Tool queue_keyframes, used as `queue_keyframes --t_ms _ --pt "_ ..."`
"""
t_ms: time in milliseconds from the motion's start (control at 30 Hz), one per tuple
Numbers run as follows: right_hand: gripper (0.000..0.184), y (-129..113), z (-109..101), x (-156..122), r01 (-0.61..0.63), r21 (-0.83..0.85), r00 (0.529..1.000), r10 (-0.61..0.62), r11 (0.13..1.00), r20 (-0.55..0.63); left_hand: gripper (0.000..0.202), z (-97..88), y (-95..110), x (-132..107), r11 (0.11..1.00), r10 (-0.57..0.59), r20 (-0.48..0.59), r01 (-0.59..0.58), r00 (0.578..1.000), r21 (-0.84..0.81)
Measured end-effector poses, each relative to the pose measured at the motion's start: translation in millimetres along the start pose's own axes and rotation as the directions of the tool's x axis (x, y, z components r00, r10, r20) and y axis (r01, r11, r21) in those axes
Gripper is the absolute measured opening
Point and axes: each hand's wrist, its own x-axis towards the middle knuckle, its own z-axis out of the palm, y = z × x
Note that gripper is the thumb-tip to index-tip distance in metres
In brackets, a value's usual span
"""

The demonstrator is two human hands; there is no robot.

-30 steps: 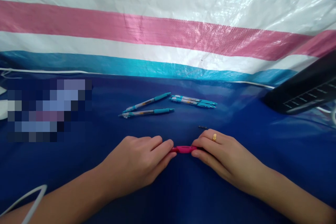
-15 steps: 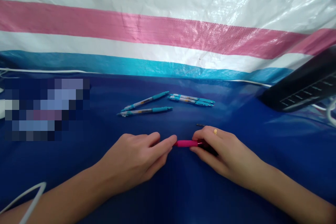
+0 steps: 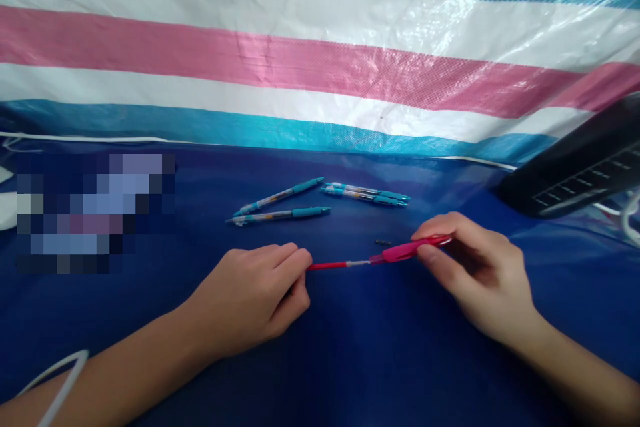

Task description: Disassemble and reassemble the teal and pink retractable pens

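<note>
At lower left of the frame, the left hand (image 3: 245,300) is closed, pinching the end of a thin red pen refill (image 3: 327,265). It meets a pink pen barrel (image 3: 407,249), gripped by the right hand (image 3: 480,273) at lower right. Above center, three blue pens (image 3: 280,197) lie on blue sheeting (image 3: 350,360), their print unreadable.

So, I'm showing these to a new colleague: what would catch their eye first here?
The bright pink pen barrel in the right hand stands out at centre right, with a thin red refill running from it to the left hand. Above them, four teal-and-clear pens lie on the dark blue sheet. A wide pink, white and teal striped tarp fills the top.
</note>
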Motion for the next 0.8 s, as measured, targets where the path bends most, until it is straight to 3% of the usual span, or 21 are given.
queue_keyframes --t_ms 67,167,300,433,600,800 --pt "0.009 3 -2 2 -0.065 0.069 0.994 0.071 0.995 -0.086 0.027 -0.3 -1 0 1.000 0.005 0.020 -0.005 1.000 -0.009" --pt "0.006 9 1 6 -0.110 0.077 0.986 0.118 0.991 -0.117 0.028 -0.5 -1 0 1.000 0.021 0.037 -0.021 0.999 -0.007" --pt "0.006 17 8 9 -0.081 -0.107 0.996 0.085 0.991 0.032 0.029 -0.9 -1 1 1.000 0.012 0.059 -0.012 0.998 -0.004" --pt "0.007 21 13 9 -0.066 -0.223 0.975 0.110 0.973 0.191 0.031 -0.8 1 1 1.000 0.009 0.072 -0.009 0.997 0.000" --pt "0.007 27 13 10 -0.019 -0.281 0.981 0.072 0.959 0.180 0.034 0.7 1 2 1.000 0.019 0.047 -0.019 0.999 0.004" --pt "0.011 25 14 6 0.160 -0.303 0.970 -0.092 0.939 0.226 0.033 2.9 0 1 0.999 0.028 0.034 -0.029 0.999 0.018"
